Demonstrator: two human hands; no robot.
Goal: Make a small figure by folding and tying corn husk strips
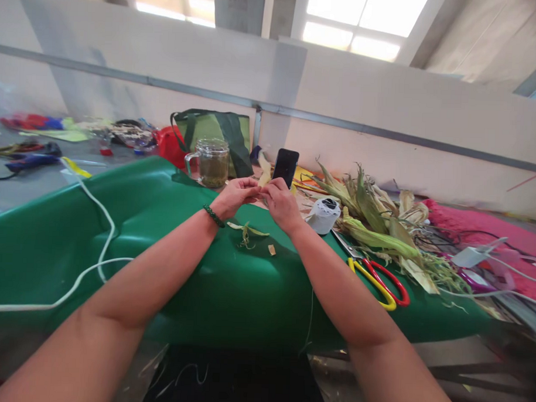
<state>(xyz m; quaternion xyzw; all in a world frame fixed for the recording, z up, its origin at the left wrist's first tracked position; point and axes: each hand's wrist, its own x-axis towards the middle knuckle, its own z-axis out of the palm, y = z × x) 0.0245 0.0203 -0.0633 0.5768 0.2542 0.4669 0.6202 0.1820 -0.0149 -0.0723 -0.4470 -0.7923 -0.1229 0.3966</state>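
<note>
My left hand (236, 196), with a dark beaded bracelet at the wrist, meets my right hand (282, 205) above the green sheet (242, 294). Fingertips of both are pinched together on a pale strip of corn husk (264, 168), which sticks up between them. Below the hands lie a small tied piece of green husk (246, 231) and a little tan scrap (272, 250). Just right of my right hand is a white spool of thread (324, 214). Scissors (377, 281) with one yellow and one red handle rest beside my right forearm.
A glass mug (211, 164) of tea-coloured liquid and a green bag (221, 135) stand behind my left hand. A dark phone (286, 165) leans upright at the back. Corn husks (373, 210) are heaped at right, near a white plug (472, 254). A white cable (106, 224) crosses the left side.
</note>
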